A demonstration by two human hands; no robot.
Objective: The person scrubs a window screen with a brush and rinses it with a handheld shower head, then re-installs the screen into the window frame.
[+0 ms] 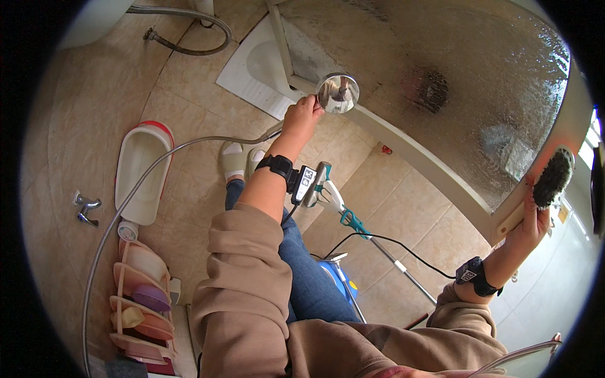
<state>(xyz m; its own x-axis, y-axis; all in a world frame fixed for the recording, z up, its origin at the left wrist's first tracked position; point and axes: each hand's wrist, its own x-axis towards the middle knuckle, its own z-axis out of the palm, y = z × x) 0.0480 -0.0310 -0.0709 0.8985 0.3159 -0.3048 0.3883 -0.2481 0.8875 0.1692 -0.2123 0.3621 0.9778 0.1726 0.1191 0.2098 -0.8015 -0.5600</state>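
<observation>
My left hand (301,118) grips the handle of a hand shower, its round chrome head (338,93) held in front of the glass panel's lower frame. A flexible metal shower hose (156,163) runs from the handle across to the left. At the right, my right hand (531,224) holds a scrub brush with dark bristles (553,178) and a pale handle (510,219). The brush is raised beside the frame of a wet, textured glass panel (425,52). Water drops cover much of the glass, and shapes behind it are blurred.
A white squat toilet (264,66) lies beyond my feet. To the left are a white basin (145,175), a wall tap (86,208) and a pink rack (142,302) with slippers. A teal-and-white mop (338,196) stands on the tiles near my legs.
</observation>
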